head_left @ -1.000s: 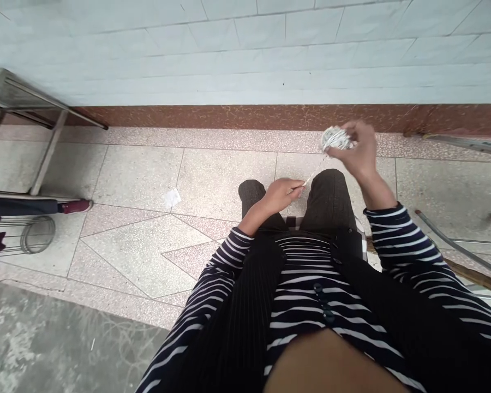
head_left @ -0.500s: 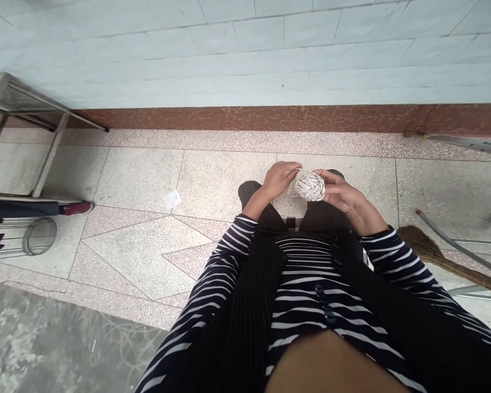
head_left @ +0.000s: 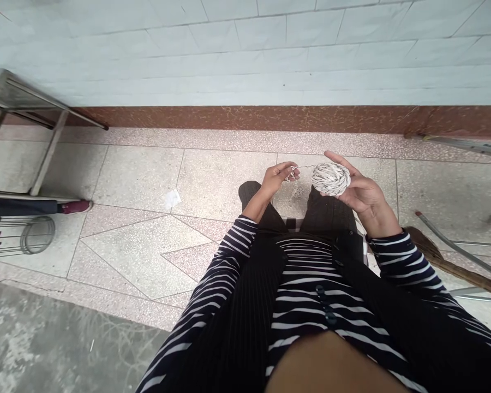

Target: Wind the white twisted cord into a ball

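Note:
An oval ball of whitish twine [head_left: 331,179], with darker strands in it, rests in my right hand [head_left: 363,192]. The thumb and fingers of that hand curve around the ball's right side, one finger reaching out above it. To the left, my left hand [head_left: 279,177] is closed on a length of the same twine. A thin strand runs between that hand and the ball. Some loose twine shows by the left fingertips. Both hands are above my knees.
A metal-framed table [head_left: 57,147] stands at the left, near another person's dark red shoe [head_left: 77,206] and a wire coil [head_left: 37,234]. On the right are a broom [head_left: 454,267] and metal legs [head_left: 454,234]. White paper [head_left: 173,198] lies on the floor. A tiled wall [head_left: 245,60] rises ahead.
My right hand has moved right with the ball, turning it so its broad side shows. The gap between my hands has widened, and the strand now stretches across it.

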The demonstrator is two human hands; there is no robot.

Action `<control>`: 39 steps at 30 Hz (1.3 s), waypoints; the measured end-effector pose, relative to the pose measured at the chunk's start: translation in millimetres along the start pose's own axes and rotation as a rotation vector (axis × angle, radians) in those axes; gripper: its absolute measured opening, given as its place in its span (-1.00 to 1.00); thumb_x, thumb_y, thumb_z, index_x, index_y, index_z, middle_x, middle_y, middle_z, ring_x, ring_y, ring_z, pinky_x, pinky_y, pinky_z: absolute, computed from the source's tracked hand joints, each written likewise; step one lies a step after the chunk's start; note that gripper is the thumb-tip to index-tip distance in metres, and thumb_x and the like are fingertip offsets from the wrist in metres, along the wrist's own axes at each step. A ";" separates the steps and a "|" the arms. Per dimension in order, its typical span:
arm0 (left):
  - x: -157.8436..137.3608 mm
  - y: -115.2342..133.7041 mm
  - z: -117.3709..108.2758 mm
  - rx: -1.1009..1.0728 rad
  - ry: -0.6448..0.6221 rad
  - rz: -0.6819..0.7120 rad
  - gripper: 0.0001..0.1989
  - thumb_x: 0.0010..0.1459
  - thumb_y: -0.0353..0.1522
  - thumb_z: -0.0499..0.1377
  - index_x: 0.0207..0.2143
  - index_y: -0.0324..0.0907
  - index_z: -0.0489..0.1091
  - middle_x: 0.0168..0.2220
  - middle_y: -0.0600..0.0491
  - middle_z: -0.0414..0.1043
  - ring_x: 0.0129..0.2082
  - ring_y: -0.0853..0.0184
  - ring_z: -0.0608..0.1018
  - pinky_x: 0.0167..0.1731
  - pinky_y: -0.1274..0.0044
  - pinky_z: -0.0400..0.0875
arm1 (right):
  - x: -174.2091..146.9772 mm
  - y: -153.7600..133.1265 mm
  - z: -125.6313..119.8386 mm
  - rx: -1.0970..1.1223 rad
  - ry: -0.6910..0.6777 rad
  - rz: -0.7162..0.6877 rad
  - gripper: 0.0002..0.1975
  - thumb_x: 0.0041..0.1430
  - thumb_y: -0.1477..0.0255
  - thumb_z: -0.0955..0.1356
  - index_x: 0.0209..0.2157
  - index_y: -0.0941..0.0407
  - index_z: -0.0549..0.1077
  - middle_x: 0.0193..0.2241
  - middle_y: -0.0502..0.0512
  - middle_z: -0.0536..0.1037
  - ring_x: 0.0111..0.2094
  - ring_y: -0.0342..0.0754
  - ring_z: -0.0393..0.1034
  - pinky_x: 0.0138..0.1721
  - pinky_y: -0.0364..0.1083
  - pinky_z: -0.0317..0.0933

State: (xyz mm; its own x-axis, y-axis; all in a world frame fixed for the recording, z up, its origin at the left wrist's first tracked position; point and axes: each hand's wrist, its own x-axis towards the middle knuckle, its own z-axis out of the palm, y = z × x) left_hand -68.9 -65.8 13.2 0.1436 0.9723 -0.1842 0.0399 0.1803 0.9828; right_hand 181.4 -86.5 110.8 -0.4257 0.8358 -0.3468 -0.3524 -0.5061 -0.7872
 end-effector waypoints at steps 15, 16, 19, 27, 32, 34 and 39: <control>6.0 -22.5 -34.9 0.606 0.149 -0.082 -0.73 0.38 -0.48 0.11 -0.26 -0.19 0.63 -0.17 -0.04 0.73 -0.14 0.27 0.67 -0.01 0.51 0.45 | -22.3 -37.2 -2.9 -0.006 0.090 -0.153 -0.27 -0.19 0.36 0.57 0.13 -0.16 0.58 0.16 0.12 0.64 0.19 0.37 0.53 -0.19 0.24 0.64; 8.8 -21.9 -40.8 0.630 0.170 -0.100 -0.74 0.37 -0.48 0.13 -0.25 -0.19 0.63 -0.18 -0.04 0.73 -0.13 0.25 0.67 0.00 0.50 0.46 | -24.5 -41.1 -2.8 0.004 0.093 -0.164 -0.25 -0.20 0.37 0.57 0.14 -0.17 0.58 0.15 0.12 0.64 0.16 0.36 0.54 -0.23 0.22 0.64; 17.1 -17.9 -50.0 0.673 0.212 -0.123 -0.75 0.31 -0.50 0.15 -0.23 -0.17 0.66 -0.13 -0.07 0.73 -0.05 0.17 0.69 0.12 0.42 0.47 | -24.5 -47.5 2.9 0.005 0.048 -0.161 -0.28 -0.24 0.38 0.59 0.09 -0.14 0.60 0.11 0.16 0.66 0.13 0.37 0.56 -0.30 0.20 0.63; 18.6 6.2 17.9 0.284 -0.113 0.124 -0.54 0.21 -0.47 0.34 0.17 -0.21 0.58 0.19 -0.15 0.66 0.20 0.13 0.64 0.31 0.32 0.44 | 10.0 -34.7 35.3 -0.084 -0.035 -0.072 -0.47 -0.09 0.44 0.56 0.00 -0.01 0.61 0.09 0.15 0.67 0.21 0.36 0.55 0.03 0.29 0.64; 20.8 23.5 39.9 0.211 -0.095 0.152 -0.80 0.37 -0.29 0.26 -0.22 -0.23 0.63 -0.14 -0.05 0.72 -0.06 0.18 0.67 0.10 0.39 0.51 | 24.4 -37.8 34.7 -0.079 -0.017 -0.060 -0.50 -0.08 0.43 0.58 -0.03 0.02 0.60 0.09 0.16 0.67 0.24 0.35 0.52 0.13 0.31 0.61; 17.4 21.5 33.5 0.216 -0.136 0.151 -0.66 0.43 -0.21 0.19 -0.34 -0.21 0.59 -0.26 -0.01 0.68 -0.18 0.26 0.64 0.02 0.44 0.50 | 25.7 -46.0 25.9 -0.079 0.021 -0.112 -0.45 -0.07 0.41 0.59 0.03 -0.02 0.59 0.09 0.14 0.67 0.25 0.33 0.53 0.13 0.29 0.62; 0.3 5.5 0.7 0.257 -0.205 0.082 -0.64 0.41 -0.19 0.16 -0.41 -0.18 0.53 -0.33 0.02 0.64 -0.24 0.32 0.62 -0.01 0.50 0.46 | 23.5 -64.6 1.1 -0.021 0.110 -0.241 -0.33 0.06 0.42 0.57 0.22 -0.18 0.52 0.10 0.00 0.67 0.31 0.19 0.49 0.15 0.17 0.64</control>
State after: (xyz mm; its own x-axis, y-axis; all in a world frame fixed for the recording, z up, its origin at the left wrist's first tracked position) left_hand -68.0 -64.6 18.6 0.3518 0.9272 -0.1287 0.2643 0.0336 0.9638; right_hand 193.2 -34.4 154.1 -0.2374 0.9505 -0.2002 -0.4145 -0.2855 -0.8641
